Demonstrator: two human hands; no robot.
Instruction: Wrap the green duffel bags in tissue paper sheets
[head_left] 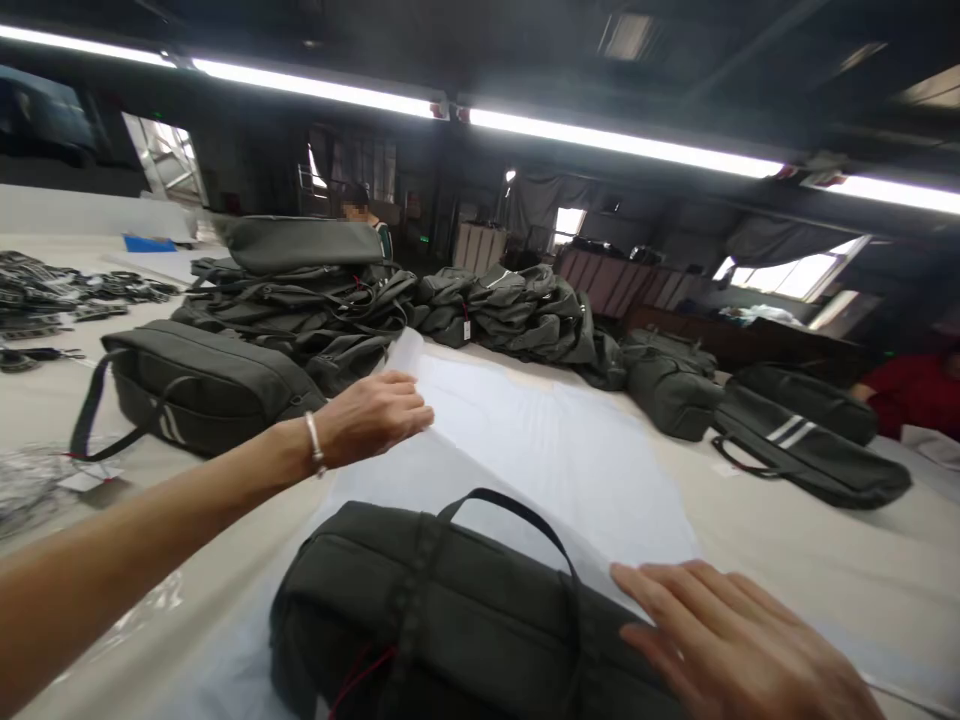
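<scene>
A dark grey-green duffel bag (pixel 480 590) lies right in front of me, its black carry strap arching up and a thin red cord showing on its near side. Beyond and partly beneath it spreads a thin, whitish translucent sheet (pixel 540 430), perhaps a plastic bag. My left hand (pixel 379 415), with a white bracelet at the wrist, is closed on the sheet's left part, and a fold stands up above the fist. At the duffel's right end, my right hand (pixel 720 630) reaches over the sheet's near edge, fingers stretched and thumb apart, slightly blurred.
Another dark duffel bag (pixel 217 385) stands at left, near piled straps (pixel 67 290). Heaped dark bags (pixel 315 300) line the table's far side. To the right lies a bag with white stripes (pixel 810 440). A person in red (pixel 915 395) is at far right; another person (pixel 367 215) stands behind the heap.
</scene>
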